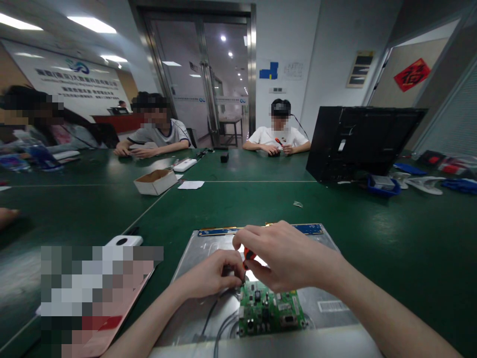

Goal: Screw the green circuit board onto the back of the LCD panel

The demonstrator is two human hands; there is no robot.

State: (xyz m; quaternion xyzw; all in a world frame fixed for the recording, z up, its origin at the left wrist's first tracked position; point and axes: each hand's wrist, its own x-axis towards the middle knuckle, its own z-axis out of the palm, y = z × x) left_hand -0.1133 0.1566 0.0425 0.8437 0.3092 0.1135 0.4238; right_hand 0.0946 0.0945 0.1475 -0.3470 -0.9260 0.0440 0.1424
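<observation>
Head view: right grip [283, 256] holds reddish screwdriver [249, 254] near green board [272, 311]; left grip [213, 273] unclear.

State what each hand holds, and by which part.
Right hand: a red-and-black screwdriver, by its handle. Left hand: near the screwdriver's lower end; whether it grips anything is unclear.

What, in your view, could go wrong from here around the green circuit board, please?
The red-and-black tool in the right hand points down near a corner of the green circuit board and might scratch it if it slipped. The left hand has its fingertips close to the tool's lower end, so a slip could nick them.
</observation>
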